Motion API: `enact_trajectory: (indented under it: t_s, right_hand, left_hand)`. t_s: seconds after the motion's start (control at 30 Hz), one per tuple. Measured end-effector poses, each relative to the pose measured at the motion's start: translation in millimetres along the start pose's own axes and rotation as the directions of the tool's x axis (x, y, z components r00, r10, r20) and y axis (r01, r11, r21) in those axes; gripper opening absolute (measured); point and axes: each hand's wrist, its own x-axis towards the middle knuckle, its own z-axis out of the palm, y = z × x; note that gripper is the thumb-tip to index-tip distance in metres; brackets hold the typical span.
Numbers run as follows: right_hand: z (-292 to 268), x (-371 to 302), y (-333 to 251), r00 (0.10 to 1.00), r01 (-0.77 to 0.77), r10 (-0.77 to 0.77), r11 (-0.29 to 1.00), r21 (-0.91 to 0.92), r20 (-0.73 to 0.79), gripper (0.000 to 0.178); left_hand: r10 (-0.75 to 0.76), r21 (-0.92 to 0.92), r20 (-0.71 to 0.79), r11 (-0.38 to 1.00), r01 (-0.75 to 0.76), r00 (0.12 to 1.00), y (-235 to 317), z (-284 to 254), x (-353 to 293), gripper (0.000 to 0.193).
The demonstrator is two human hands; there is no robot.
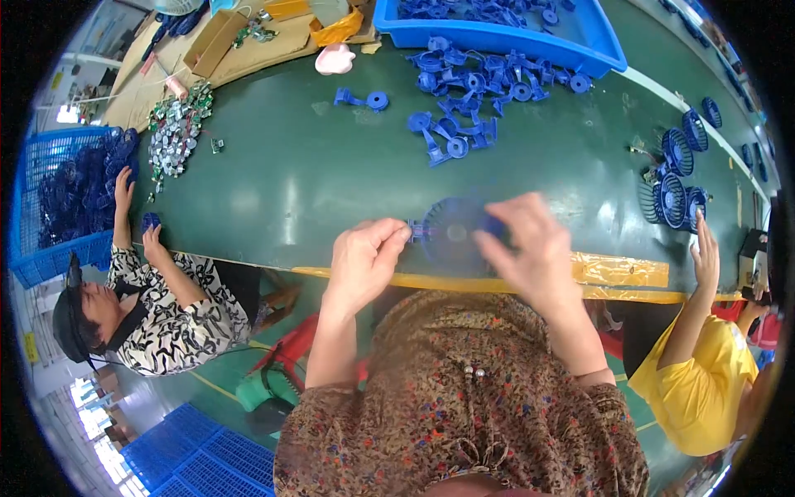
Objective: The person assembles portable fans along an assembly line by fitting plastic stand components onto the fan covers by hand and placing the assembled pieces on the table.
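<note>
A round blue fan cage, smeared by motion, is in front of me near the table's front edge. My left hand is closed, pinching the small bracket at the cage's left side between thumb and fingers. On the other side, my right hand is blurred, its fingers curved at the cage's right rim. A dark blue patch shows by those fingertips, but I cannot make out whether it is a separate part. Beyond my hands, several loose blue plastic fan brackets lie on the green table.
A blue tray of brackets stands at the back. Small circuit parts are heaped far left, near a blue basket of dark parts. Fan cages stand at right. Co-workers sit on both sides, their hands at the table.
</note>
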Motion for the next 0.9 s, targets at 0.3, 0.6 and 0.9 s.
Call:
enact_trajectory:
  t_s: [0.3,0.6,0.9]
  right_hand:
    - [32.6,-2.7,-4.6,0.974,0.130,-0.098,0.980,-0.153,0.204,0.029]
    - [37.7,4.5,-13.3,0.933,0.192,-0.057,0.915,-0.356,0.356,0.012]
    - [38.5,5.2,-10.0,0.948,0.189,-0.087,0.927,-0.324,0.306,0.010]
  left_hand:
    - [0.148,0.109,-0.060,0.984,-0.141,0.987,-1.8,7.0,-1.0,0.010]
    - [0.067,0.205,-0.063,0.977,-0.053,0.996,1.5,13.2,1.5,0.029]
    - [0.077,0.186,-0.152,0.981,-0.048,0.985,20.7,26.7,4.4,0.057]
